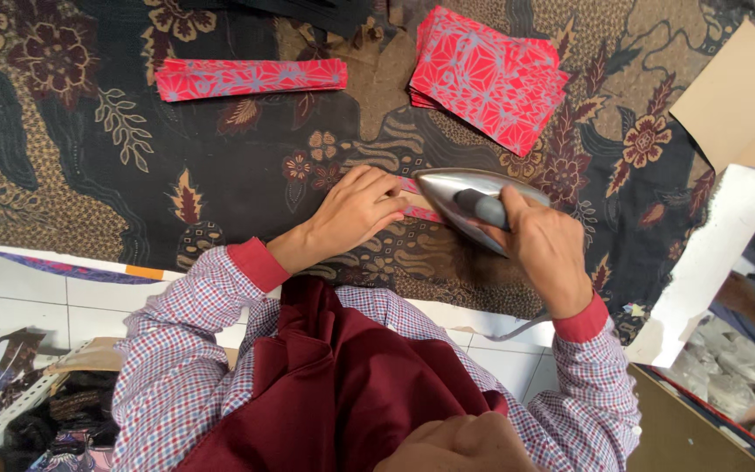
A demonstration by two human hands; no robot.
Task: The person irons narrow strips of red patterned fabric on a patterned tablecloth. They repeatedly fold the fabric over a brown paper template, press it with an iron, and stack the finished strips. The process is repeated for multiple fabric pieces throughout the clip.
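Observation:
My right hand (545, 249) grips the grey handle of a silver iron (447, 190), which rests on a dark patterned cloth (220, 188) covering the work surface. My left hand (356, 210) lies flat on the cloth just left of the iron's tip, its fingers pressing a narrow red patterned fabric strip (410, 185) that is mostly hidden under the hand and the iron.
A folded red strip (251, 77) lies at the upper left. A stack of red patterned fabric pieces (491, 77) sits beyond the iron. A brown card sheet (736, 100) lies at the right edge. White tiles (37, 301) border the near side. A box (701, 411) stands lower right.

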